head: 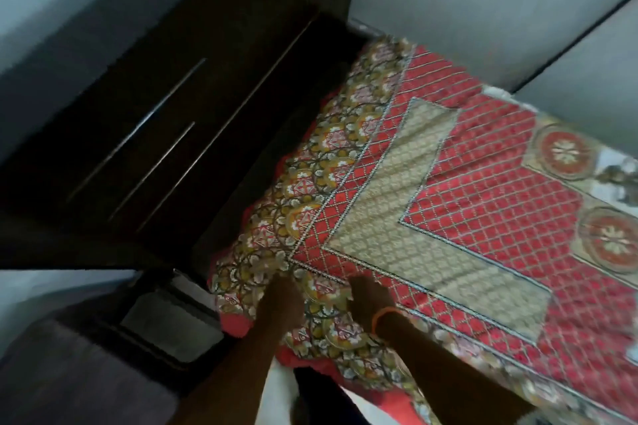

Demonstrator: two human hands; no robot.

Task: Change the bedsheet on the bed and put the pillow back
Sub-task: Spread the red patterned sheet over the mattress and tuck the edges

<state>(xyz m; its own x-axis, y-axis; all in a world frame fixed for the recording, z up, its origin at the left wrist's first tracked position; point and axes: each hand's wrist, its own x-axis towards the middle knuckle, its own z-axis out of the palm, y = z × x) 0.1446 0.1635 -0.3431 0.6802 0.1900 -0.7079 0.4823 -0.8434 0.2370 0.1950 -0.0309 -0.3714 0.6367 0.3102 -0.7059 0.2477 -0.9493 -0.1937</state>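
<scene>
- Both forearms reach in from six o'clock; left hand and right hand sit on the bedsheet's floral border, grip too blurred to tell.
- Red patterned bedsheet covers the bed, long axis running eleven to five o'clock.
- Dark wardrobe stands at ten o'clock.

Both forearms reaching forward and down, side by side, near each other. Left hand and right hand both blurred, fingers hard to make out. Orange band round right wrist.
</scene>
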